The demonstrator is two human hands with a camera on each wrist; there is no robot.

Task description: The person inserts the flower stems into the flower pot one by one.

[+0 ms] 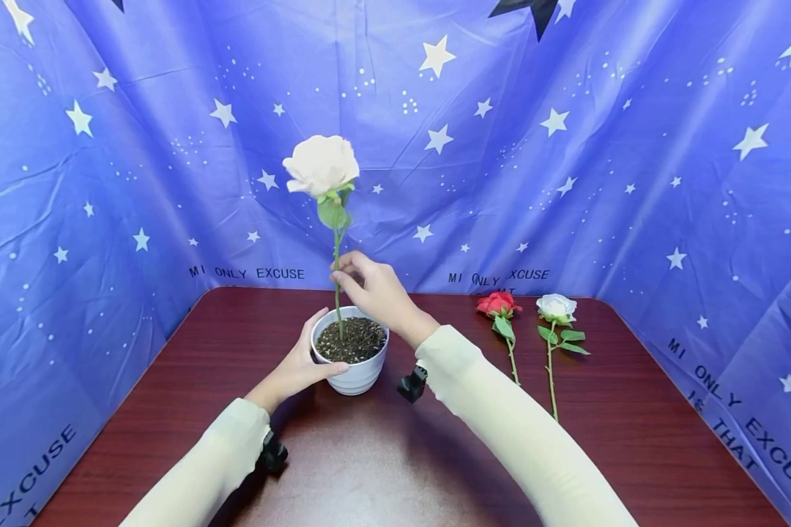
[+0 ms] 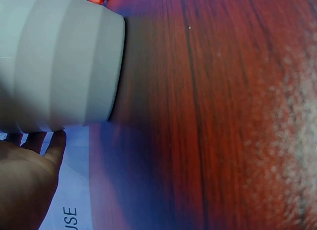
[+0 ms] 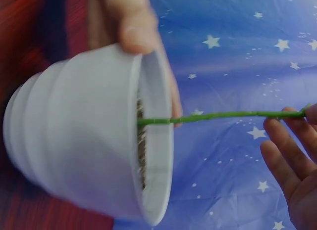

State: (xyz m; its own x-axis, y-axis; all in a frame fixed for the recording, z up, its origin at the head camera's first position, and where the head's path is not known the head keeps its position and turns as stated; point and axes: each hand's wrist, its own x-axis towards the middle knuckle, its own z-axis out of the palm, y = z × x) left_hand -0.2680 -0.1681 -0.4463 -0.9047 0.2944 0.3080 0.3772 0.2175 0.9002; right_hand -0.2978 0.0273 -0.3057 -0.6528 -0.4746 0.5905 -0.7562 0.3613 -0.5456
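A white ridged flowerpot (image 1: 356, 380) with dark soil (image 1: 362, 341) stands on the table. My left hand (image 1: 296, 368) holds it from the left, thumb along the near rim and fingers spread around the side; the left wrist view shows fingertips (image 2: 58, 141) against its wall. A pale pink rose (image 1: 323, 167) rises upright from the soil, its green stem (image 3: 213, 115) entering left of the middle. Above the rim, my right hand (image 1: 377, 291) pinches that stem between thumb and fingers, the other fingers loosely curled.
To the right, a red rose (image 1: 498, 303) and a white rose (image 1: 556, 307) lie on the dark red wooden table (image 1: 639, 424), partly behind my right sleeve (image 1: 501, 402). A blue star-printed cloth (image 1: 395, 95) hangs around the table's back and sides.
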